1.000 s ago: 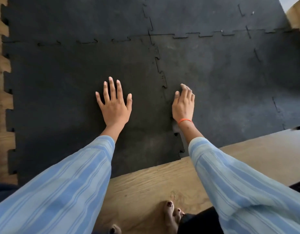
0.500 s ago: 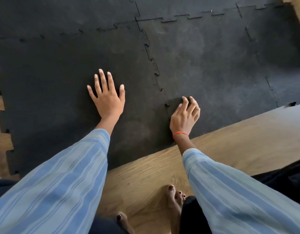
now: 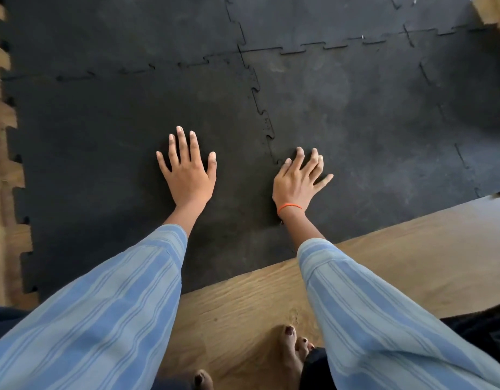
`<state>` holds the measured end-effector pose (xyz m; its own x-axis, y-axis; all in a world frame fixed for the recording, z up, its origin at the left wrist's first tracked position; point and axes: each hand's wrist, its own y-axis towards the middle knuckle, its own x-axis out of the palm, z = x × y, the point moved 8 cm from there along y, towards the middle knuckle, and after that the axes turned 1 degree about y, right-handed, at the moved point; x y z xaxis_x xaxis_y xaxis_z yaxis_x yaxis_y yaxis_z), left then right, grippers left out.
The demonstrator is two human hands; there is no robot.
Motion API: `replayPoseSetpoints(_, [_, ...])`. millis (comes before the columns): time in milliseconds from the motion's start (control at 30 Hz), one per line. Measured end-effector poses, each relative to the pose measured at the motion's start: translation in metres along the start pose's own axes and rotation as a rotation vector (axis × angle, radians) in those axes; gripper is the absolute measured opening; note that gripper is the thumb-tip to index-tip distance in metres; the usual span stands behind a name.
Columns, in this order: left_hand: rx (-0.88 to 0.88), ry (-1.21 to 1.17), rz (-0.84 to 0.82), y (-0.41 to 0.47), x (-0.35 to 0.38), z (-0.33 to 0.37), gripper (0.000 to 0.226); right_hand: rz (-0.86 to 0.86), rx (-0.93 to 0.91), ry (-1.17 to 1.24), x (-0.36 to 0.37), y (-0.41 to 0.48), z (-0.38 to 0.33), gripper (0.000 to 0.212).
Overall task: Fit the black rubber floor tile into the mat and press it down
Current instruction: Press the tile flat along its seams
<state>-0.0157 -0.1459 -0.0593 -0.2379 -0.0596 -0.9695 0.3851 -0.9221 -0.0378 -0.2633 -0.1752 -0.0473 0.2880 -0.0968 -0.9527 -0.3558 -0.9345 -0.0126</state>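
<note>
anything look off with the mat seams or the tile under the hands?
Mostly fine. The zigzag seam beside the black rubber floor tile looks slightly rough just beyond the right hand; the left hand lies flat on the tile. Nothing looks torn.

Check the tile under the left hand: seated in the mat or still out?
Mostly seated. The tile lies flat, its jigsaw seam closed. The seam's near end hides under the right hand: cannot tell there.
</note>
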Motion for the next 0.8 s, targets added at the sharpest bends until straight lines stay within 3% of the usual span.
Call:
replayPoseSetpoints(133, [0.005,-0.002,-0.027,0.0,-0.001,0.001,0.063,-0.033,-0.193,-0.047,0.002,0.005,-0.016,0.041])
replayPoseSetpoints(267, [0.018,0.021,-0.058,0.0,0.0,-0.001,0.065,-0.105,-0.247,-0.085,0.01,0.012,-0.018,0.047])
replayPoseSetpoints(400, [0.034,0.027,-0.036,0.0,0.002,0.0,0.065,-0.034,-0.237,-0.09,0.0,0.031,-0.024,0.033])
replayPoseSetpoints(467, [0.036,0.035,-0.023,0.0,0.005,-0.001,0.065,0.015,-0.335,-0.125,-0.002,0.031,-0.033,0.027])
replayPoseSetpoints(633, [0.04,0.018,-0.072,0.001,0.003,0.0,0.066,-0.056,-0.526,-0.224,0.0,0.026,-0.053,0.043])
replayPoseSetpoints(800, [0.033,0.081,-0.123,0.001,0.007,0.0,0.066,-0.208,-0.618,-0.083,0.024,0.014,-0.078,0.054])
